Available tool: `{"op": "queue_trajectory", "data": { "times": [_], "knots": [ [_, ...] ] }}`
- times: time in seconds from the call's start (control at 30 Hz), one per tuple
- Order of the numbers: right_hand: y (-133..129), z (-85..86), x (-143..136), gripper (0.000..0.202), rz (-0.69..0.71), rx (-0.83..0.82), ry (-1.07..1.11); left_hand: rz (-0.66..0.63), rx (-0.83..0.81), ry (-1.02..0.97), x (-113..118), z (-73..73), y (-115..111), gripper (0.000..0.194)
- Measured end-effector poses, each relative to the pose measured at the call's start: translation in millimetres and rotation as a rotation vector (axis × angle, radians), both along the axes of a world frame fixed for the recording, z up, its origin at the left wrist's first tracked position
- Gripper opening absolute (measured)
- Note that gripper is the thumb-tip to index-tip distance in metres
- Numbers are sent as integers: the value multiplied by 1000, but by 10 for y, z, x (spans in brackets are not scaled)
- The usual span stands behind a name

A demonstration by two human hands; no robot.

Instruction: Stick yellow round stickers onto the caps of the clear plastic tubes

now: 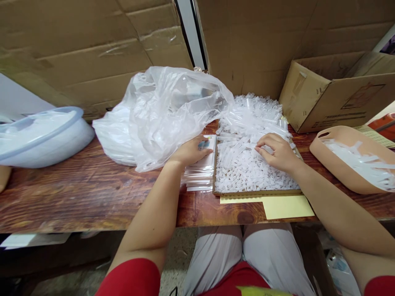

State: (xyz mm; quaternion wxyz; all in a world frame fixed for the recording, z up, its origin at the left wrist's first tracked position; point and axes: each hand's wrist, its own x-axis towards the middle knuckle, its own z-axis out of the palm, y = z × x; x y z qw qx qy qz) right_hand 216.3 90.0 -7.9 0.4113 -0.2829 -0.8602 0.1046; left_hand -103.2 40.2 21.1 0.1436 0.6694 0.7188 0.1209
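Note:
My left hand (pixel 191 152) lies on a stack of clear plastic sleeves (pixel 199 174), its thumb stretched out and its fingers partly under the edge of a crumpled clear plastic bag (pixel 160 111). My right hand (pixel 276 153) is over a shallow cardboard tray (pixel 256 193), with thumb and forefinger pinched together. Something thin and clear may be between those fingertips, too small to make out. The front of the tray is full of small white pieces (pixel 247 176). Behind them clear plastic tubes (pixel 256 111) are heaped, and some translucent strips (pixel 233 148) lie across the middle.
To the right stands a peach-coloured basket (pixel 333 174) holding white strips, with an open cardboard box (pixel 308 98) behind it. A pale blue basin (pixel 61 142) is at the left. Yellow sheets (pixel 286 207) stick out under the tray, near the wooden table's (pixel 92 201) front edge.

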Motion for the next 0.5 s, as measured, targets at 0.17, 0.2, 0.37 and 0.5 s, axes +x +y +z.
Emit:
{"op": "queue_trajectory", "data": {
  "times": [0.17, 0.2, 0.37, 0.5],
  "knots": [
    [5, -3, 0, 6, 3, 9, -8, 5, 6, -11, 2, -2, 2, 60],
    [5, -4, 0, 6, 3, 10, -10, 8, 3, -14, 1, -4, 4, 60],
    [4, -8, 0, 6, 13, 24, -2, 5, 2, -5, 2, -7, 3, 60],
    [4, -9, 1, 6, 18, 49, -9, 8, 2, 7, 11, 9, -5, 61]
  ]
}}
